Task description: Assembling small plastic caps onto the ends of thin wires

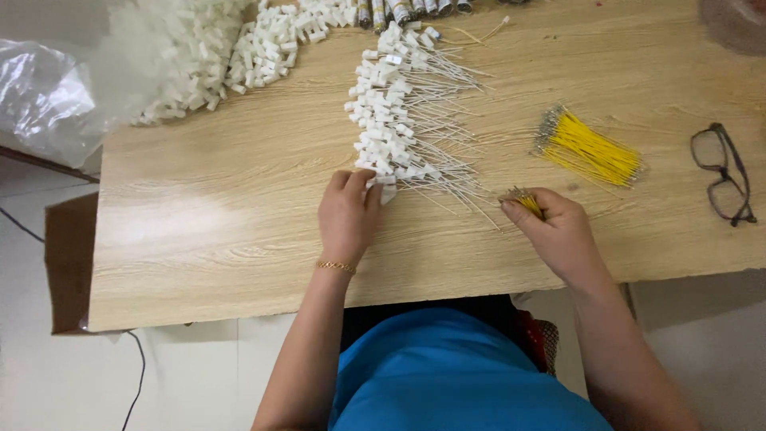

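My left hand [348, 214] rests on the wooden table [199, 199] with its fingers closed on a white plastic connector at the near end of a long row of wired white connectors [395, 112]. My right hand [556, 227] pinches a small bunch of yellow wires [527, 201] with metal tips, just right of the thin white leads fanning out from that row. A larger bundle of yellow wires [590, 150] lies further right on the table.
A heap of loose white connectors [239, 48] spreads across the far left, beside a clear plastic bag [44, 96]. Dark-framed glasses [724, 172] lie at the right edge. Several small cylinders [407, 9] line the far edge. A cardboard box [68, 263] sits on the floor at left.
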